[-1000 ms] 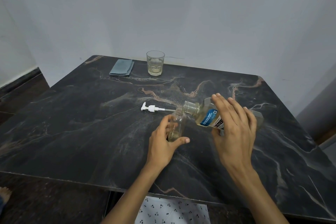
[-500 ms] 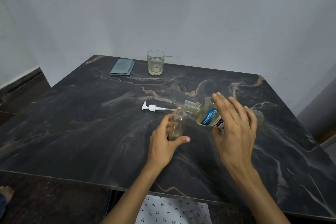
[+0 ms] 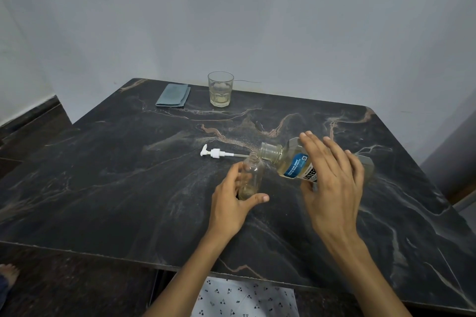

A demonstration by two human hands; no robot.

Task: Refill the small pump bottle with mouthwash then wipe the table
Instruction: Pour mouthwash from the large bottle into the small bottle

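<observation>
Pouring mouthwash into the small bottle.
Left hand (image 3: pixel 229 201) grips the small bottle (image 3: pixel 252 175) upright on the table (image 3: pixel 103 188), steadying it; right hand (image 3: pixel 332 183) grasps the mouthwash bottle (image 3: pixel 291 162), tipped so mouth meets neck.

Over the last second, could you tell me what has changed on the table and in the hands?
Almost nothing. The right hand still tips the mouthwash bottle over the neck of the small bottle, which the left hand keeps holding upright; only a little liquid shows at its bottom. No grip was taken or released. The pump head, the cloth and the glass lie as before.
</observation>
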